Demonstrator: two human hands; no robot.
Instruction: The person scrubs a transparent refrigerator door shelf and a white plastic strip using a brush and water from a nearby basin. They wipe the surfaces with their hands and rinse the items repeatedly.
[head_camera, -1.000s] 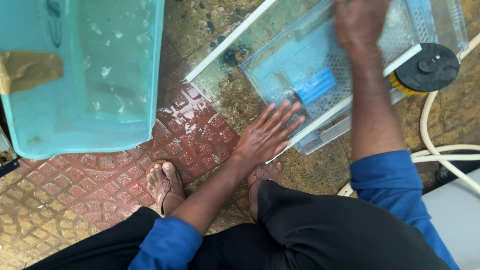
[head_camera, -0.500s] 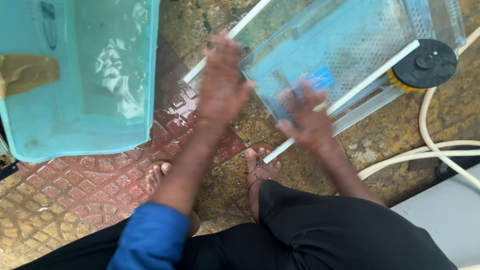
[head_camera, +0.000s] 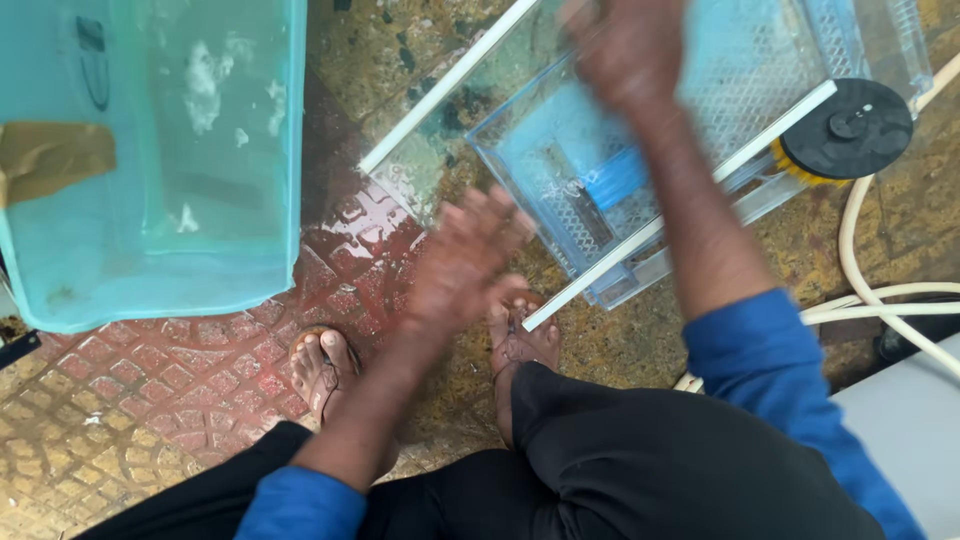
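While we crouch barefoot on the wet tiled floor (head_camera: 150, 400), the biggest thing beside us is the teal tub (head_camera: 150, 160), sitting off to the left with water and foam in it and a strip of brown tape (head_camera: 55, 160) on its wall; it looks stable, so we judge little risk there. Next in size is the clear glass tank (head_camera: 640, 130), tipped on the floor right in front of us, its white-edged rims (head_camera: 680, 205) close to our toes. That is where trouble could start: glass on hard, slick tiles could slide or knock, and we reckon a chipped corner or a cracked pane is the main danger if either hand pushes too hard.

Our right hand (head_camera: 625, 45) is over the tank's far side, blurred, so we cannot tell whether it is gripping anything. Our left hand (head_camera: 465, 255) hovers open, fingers spread, just beside the tank's near rim and holding nothing, so the tank may be unsteadied.

Smaller now: the black round brush head (head_camera: 845, 130) with yellow bristles sits against the tank's right end, and the pale hose (head_camera: 880, 290) loops nearby, a snag for a foot. Smallest, our bare feet (head_camera: 520, 335) sit just beside that glass edge.
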